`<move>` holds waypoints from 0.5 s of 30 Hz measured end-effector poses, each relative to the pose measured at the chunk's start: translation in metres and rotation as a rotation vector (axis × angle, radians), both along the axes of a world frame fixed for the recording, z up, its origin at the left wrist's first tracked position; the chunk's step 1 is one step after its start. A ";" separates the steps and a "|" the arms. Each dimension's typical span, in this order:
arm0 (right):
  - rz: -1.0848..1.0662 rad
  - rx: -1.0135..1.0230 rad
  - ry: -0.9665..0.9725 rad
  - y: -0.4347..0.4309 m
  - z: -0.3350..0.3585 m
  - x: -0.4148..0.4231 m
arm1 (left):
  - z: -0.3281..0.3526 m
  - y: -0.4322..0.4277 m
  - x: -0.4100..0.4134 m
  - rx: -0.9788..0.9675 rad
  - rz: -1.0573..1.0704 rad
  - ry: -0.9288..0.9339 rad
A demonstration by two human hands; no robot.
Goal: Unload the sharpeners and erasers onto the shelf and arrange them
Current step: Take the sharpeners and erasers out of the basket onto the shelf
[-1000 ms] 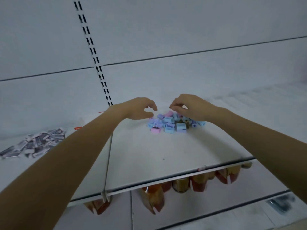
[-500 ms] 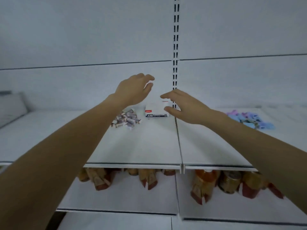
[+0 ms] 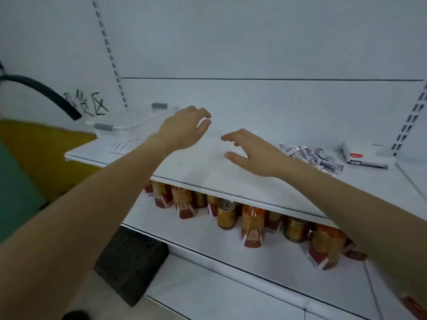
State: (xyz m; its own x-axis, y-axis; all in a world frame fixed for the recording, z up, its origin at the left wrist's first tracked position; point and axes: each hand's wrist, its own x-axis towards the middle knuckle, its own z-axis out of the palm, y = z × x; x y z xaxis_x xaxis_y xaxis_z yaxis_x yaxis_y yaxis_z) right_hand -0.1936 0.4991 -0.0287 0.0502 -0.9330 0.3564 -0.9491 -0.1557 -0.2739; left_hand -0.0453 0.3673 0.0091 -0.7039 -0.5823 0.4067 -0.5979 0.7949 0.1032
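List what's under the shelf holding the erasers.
Gold cans and orange-red packs on the lower shelf. The board above hides the back of the row; the right forearm covers its right end.

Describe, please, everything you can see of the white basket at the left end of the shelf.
The white basket looks like thin, slightly translucent plastic, long and shallow, with a grey handle at its far end and another at its near end. Rows of small holes pierce its lower near side. It sits at the left end of the upper shelf, close to the back panel. The left hand hovers just right of it; whether they touch is unclear. Its contents cannot be made out.
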 end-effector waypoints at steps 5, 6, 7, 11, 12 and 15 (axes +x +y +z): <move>0.104 0.032 0.033 -0.078 0.011 0.048 | -0.003 -0.059 0.078 0.049 0.123 0.011; 0.126 0.034 0.040 -0.094 0.012 0.056 | -0.002 -0.072 0.091 0.051 0.141 0.028; 0.147 0.031 0.043 -0.111 0.014 0.064 | -0.001 -0.084 0.104 0.051 0.156 0.048; 0.191 0.020 0.035 -0.181 0.022 0.086 | 0.007 -0.136 0.141 0.053 0.187 0.085; 0.194 0.018 0.032 -0.199 0.023 0.089 | 0.009 -0.150 0.147 0.057 0.197 0.089; 0.201 0.022 -0.013 -0.250 0.030 0.094 | 0.012 -0.193 0.154 0.077 0.219 0.102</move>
